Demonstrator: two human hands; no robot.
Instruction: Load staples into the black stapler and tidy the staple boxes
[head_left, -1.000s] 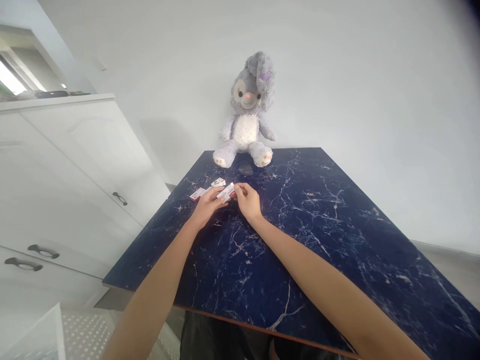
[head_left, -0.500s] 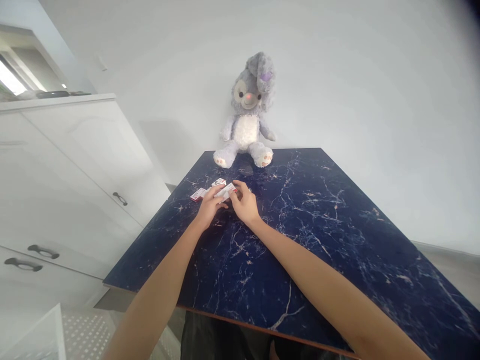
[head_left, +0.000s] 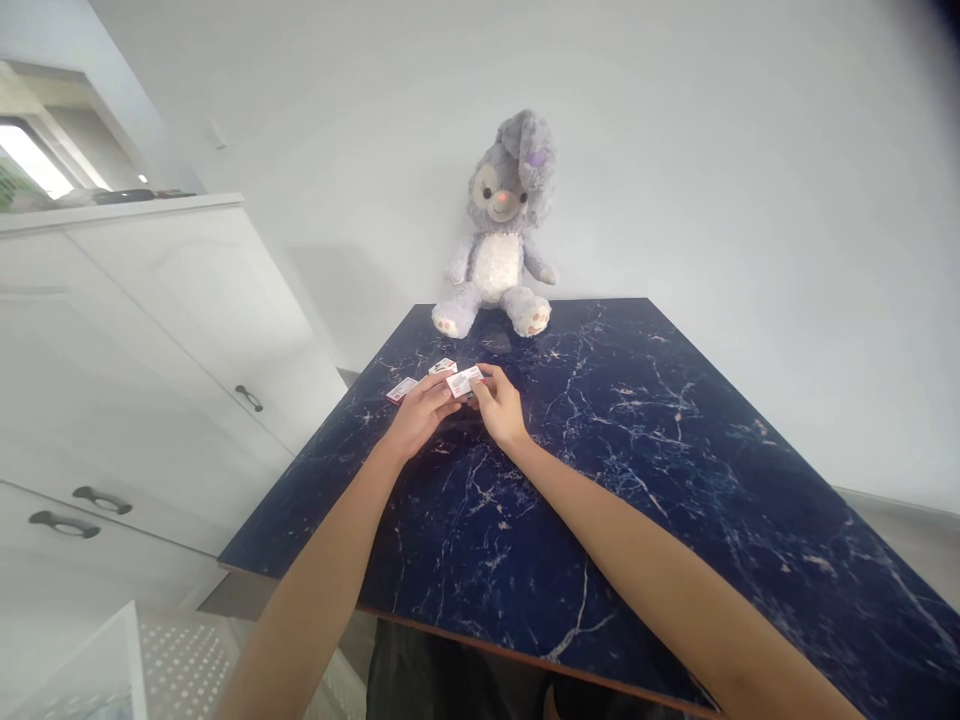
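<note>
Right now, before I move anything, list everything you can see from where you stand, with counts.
marble-patterned tabletop: 1, dark blue with white veins, in front of the person
small white-and-red boxes: 3, two lying on the tabletop, one held just above it
plush bunny: 1, grey-lilac with white belly, sitting at the tabletop's far edge
cabinet: 1, white, left of the tabletop
cabinet handles: 3, dark, on the cabinet front
wall: 1, white, behind the bunny
left hand: 1, bare, fingers beside the held box
right hand: 1, bare, fingertips on the held box
</note>
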